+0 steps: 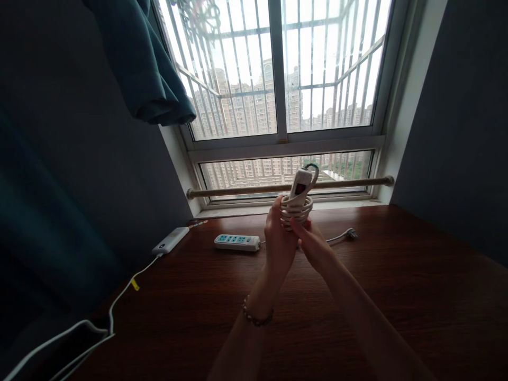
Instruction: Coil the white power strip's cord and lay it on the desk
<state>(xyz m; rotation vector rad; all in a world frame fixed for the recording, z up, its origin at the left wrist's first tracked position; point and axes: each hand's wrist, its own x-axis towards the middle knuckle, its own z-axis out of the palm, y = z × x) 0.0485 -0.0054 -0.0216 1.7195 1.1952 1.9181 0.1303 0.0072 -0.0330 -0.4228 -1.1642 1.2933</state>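
Note:
My left hand (278,238) grips a white power strip (299,184) held upright above the dark wooden table (397,286), with its white cord (296,209) wound in several loops around the body. My right hand (311,241) pinches the cord at the lowest loops, just right of the left hand. A red switch shows near the strip's top end. A bracelet sits on my left wrist.
A second white power strip (237,242) lies flat on the table with its cord running right to a plug (350,233). A white power bank (170,239) with a cable lies at the left edge. A barred window (278,69), a rail (289,186) and a teal curtain (143,58) stand behind.

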